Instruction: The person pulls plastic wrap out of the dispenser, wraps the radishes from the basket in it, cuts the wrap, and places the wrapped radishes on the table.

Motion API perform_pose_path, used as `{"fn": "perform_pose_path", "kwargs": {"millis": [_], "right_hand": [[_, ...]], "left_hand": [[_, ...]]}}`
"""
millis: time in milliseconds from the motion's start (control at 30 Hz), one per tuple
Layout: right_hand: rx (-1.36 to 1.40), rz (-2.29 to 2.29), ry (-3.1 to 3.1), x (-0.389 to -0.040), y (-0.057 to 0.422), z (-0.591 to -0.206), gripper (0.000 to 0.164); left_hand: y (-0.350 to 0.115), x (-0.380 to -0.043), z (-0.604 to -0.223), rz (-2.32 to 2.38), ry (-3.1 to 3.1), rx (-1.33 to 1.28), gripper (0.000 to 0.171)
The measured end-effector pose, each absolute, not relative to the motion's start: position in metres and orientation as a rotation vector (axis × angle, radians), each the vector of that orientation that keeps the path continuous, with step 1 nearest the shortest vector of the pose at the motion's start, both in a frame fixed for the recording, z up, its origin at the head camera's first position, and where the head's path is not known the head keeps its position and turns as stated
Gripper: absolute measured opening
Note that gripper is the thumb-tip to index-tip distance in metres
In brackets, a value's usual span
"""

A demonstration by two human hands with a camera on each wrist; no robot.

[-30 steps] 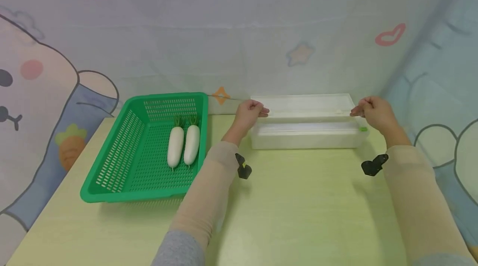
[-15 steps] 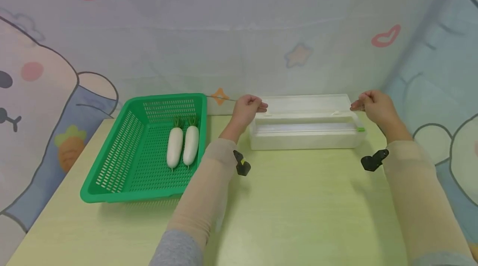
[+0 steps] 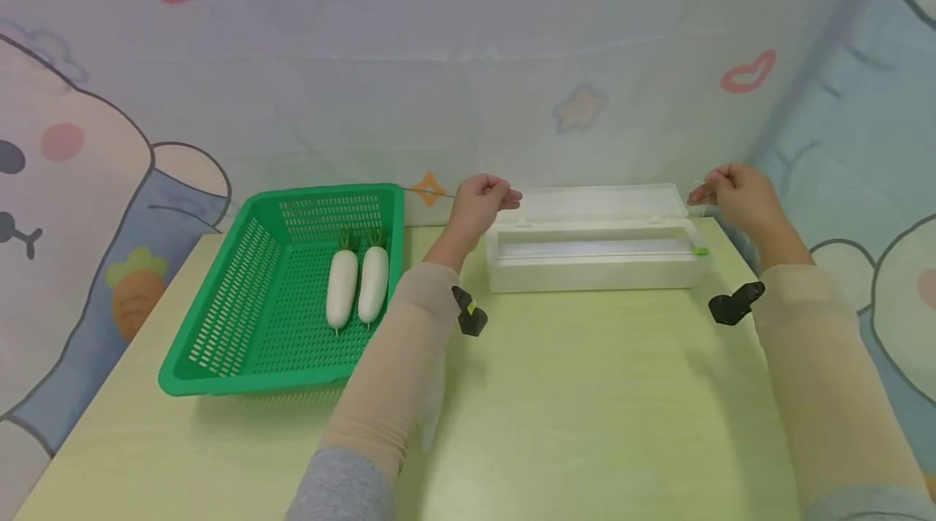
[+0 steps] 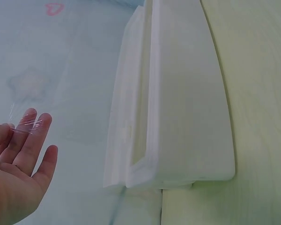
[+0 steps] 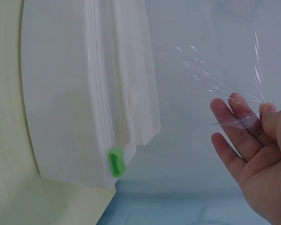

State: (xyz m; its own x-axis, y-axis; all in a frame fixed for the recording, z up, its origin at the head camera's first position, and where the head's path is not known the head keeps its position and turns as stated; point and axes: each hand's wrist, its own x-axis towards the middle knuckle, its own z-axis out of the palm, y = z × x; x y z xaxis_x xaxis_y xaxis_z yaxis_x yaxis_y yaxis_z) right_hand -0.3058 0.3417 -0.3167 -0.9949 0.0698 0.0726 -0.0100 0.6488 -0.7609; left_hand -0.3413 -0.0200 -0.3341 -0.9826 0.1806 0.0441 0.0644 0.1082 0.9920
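Note:
My left hand (image 3: 478,210) pinches one corner of a sheet of clear cling film between thumb and fingers. The film (image 5: 241,121) stretches from there to my right hand (image 3: 744,197), whose thumb and fingers pinch the opposite corner. In the right wrist view its glints run across the backdrop. Both hands are raised at the two ends of a white cling film dispenser (image 3: 595,275), above and apart from it. The dispenser's lid (image 3: 600,202) is tipped back, and a pale roll lies inside. A green cutter slide (image 5: 116,162) sits at its right end.
A green plastic basket (image 3: 219,387) stands on the left of the table (image 3: 585,423), with two white radishes (image 3: 341,289) in it. A printed cloth backdrop (image 3: 329,98) hangs close behind the dispenser and along the right side.
Both hands have risen a little from near the dispenser's rim, keeping the film pinched between them. The dispenser and basket have stayed in place.

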Motion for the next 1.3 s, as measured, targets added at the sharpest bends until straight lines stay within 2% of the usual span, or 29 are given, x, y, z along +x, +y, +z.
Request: {"fn": "perform_pose_path", "kwargs": {"millis": [267, 667, 1300], "right_hand": [[-0.069, 1.304, -2.731, -0.308, 0.344, -0.306, 0.043], [-0.094, 1.304, -2.737, -0.303, 0.344, -0.291, 0.047], [-0.111, 1.364, -2.69, -0.302, 0.347, -0.263, 0.035]], "left_hand": [[-0.019, -0.342, -0.324, 2.044, 2.275, 0.269, 0.017], [-0.018, -0.34, -0.311, 2.053, 2.287, 0.318, 0.017], [-0.015, -0.338, -0.282, 2.157, 2.229, 0.333, 0.022]]}}
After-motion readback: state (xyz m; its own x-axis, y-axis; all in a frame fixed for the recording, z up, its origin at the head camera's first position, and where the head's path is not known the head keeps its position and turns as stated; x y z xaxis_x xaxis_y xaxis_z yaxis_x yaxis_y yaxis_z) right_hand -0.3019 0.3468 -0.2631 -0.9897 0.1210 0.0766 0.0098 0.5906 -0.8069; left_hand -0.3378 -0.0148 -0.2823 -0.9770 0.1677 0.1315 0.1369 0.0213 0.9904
